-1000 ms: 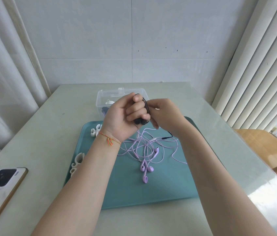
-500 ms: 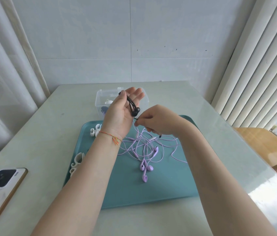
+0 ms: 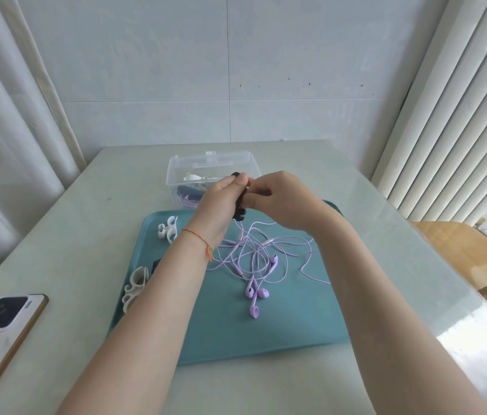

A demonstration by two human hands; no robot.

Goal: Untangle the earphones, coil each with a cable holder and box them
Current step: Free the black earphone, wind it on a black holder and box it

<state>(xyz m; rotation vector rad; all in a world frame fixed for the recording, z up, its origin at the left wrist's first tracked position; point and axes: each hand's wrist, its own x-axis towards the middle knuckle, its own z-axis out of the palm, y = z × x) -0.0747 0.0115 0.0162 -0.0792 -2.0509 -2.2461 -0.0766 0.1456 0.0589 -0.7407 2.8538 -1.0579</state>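
Both hands meet above the tray's [image 3: 296, 330] far edge: left hand [image 3: 221, 202] grips black earphones [image 3: 239, 215], right hand [image 3: 278, 202] pinches them. Purple earphones [image 3: 254, 265] lie tangled on the tray; box [image 3: 176, 169] just beyond.

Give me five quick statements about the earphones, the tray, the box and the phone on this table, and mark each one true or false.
1. Purple earphones lie tangled on the teal tray. True.
2. The clear box sits on the tray. False: it stands on the table behind the tray.
3. Both hands hold a black coil. True: the left hand and right hand meet on it.
4. The phone lies on the tray. False: it lies on the table, left of it.
5. White cable holders lie on the tray's left side. True.
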